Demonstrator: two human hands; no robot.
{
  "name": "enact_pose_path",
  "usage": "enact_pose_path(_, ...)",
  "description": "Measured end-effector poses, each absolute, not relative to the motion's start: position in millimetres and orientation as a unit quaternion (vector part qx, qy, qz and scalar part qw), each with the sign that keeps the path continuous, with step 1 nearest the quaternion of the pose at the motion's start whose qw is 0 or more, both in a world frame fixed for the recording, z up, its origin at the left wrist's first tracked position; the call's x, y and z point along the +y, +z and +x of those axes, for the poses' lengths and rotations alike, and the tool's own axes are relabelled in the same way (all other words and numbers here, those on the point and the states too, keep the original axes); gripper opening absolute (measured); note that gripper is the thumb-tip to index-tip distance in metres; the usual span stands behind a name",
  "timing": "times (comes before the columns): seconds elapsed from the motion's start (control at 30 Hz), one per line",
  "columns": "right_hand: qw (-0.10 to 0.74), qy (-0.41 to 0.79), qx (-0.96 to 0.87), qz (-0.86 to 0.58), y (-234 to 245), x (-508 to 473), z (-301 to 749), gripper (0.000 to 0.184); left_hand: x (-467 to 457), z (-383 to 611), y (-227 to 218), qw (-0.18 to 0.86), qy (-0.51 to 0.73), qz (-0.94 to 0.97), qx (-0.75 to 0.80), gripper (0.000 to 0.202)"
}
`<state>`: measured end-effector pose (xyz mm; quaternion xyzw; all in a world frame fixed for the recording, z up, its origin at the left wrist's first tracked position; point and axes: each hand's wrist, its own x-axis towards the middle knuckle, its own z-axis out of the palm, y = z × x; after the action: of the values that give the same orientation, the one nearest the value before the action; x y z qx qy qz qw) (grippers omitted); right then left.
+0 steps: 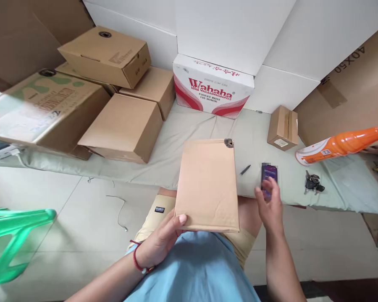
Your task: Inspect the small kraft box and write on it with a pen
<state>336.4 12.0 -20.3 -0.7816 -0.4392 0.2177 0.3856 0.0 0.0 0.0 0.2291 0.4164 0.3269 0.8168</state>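
My left hand [164,242] grips the near left corner of a flat tan padded envelope [208,184], thumb on top, holding it over my lap and the table edge. A small dark clip or tab [229,143] shows at the envelope's far right corner. My right hand [270,205] hovers to the right of the envelope with fingers stretched out and apart, holding nothing. It is just in front of a phone [269,178] with a lit purple screen lying on the cloth. A black pen [245,170] lies between envelope and phone.
A grey cloth-covered table [182,147] bears several brown cartons [122,126], a red-and-white Wahaha box [212,86], a small carton [282,128], keys [313,183] and an orange bottle [340,144] held by another person at the right edge. A green plastic stool [12,239] stands at left.
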Motion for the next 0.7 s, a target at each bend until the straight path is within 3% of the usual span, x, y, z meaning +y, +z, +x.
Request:
enact_pose_path(0.1,0.445,0.497,-0.422,-0.614,-10,-11,303,0.107,9,13,7,0.779,0.371,0.283,0.419,0.081)
enact_pose_path(0.23,0.459,0.618,-0.375,-0.517,-14,-27,270,0.128,23,31,14,0.749,0.373,0.314,0.448,0.098)
enact_pose_path(0.3,0.498,0.615,-0.332,-0.513,-20,-27,259,0.118,26,38,15,0.754,0.355,0.324,0.449,0.103)
enact_pose_path(0.5,0.600,0.570,-0.166,-0.537,-23,-16,259,0.062,28,42,5,0.760,0.303,0.413,0.399,0.101)
enact_pose_path(0.57,0.637,0.534,-0.131,-0.540,-15,-4,274,0.056,30,38,0,0.752,0.280,0.441,0.401,0.099)
enact_pose_path(0.7,0.682,0.482,-0.128,-0.535,6,43,318,0.049,31,26,-8,0.745,0.248,0.450,0.425,0.070)
